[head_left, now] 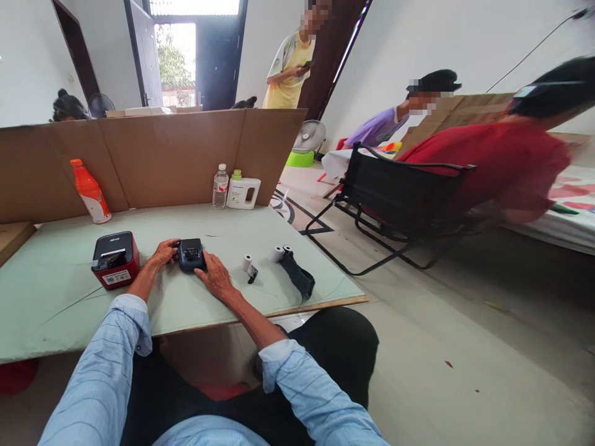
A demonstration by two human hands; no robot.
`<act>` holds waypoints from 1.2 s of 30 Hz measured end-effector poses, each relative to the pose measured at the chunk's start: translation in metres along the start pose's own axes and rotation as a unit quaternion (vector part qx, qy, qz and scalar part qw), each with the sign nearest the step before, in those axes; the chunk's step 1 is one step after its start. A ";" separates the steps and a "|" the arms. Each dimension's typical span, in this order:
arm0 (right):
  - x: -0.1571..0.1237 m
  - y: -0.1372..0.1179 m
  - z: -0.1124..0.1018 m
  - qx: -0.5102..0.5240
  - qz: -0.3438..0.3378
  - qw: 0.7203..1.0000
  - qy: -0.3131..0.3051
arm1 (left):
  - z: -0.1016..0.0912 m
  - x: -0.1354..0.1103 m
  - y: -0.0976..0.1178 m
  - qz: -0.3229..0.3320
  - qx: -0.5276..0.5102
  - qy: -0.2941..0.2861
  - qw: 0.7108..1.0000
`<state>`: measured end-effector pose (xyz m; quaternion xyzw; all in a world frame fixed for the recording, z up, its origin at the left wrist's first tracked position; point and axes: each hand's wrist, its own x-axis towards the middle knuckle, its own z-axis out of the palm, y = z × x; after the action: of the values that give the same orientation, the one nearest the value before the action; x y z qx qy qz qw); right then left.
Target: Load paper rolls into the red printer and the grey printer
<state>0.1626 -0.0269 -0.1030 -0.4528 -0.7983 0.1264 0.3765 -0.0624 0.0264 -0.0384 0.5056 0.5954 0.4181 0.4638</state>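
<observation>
A small dark handheld printer [191,254] lies on the pale green tabletop [56,291] between my hands. My left hand [162,253] grips its left side with curled fingers. My right hand [214,276] rests against its right side, fingers bent around the edge. A red and black label printer [116,259] stands just left of my left hand. Two small white paper rolls [246,262] [277,253] and a dark strap-like pouch [299,278] lie to the right of my right hand.
A cardboard screen [153,155] backs the table, with an orange bottle [90,192], a water bottle [220,186] and a white jug [243,191] before it. A black folding chair [395,198] holds a person in red at right. Other people are farther back.
</observation>
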 end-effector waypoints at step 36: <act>0.001 0.002 0.001 -0.007 0.024 1.000 -0.012 | 0.007 0.005 0.012 -0.044 0.010 0.025 0.999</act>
<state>0.1631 -0.0253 -0.1042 -0.4734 -0.7924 0.1350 0.3603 -0.0537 0.0336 -0.0287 0.4732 0.6322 0.4040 0.4617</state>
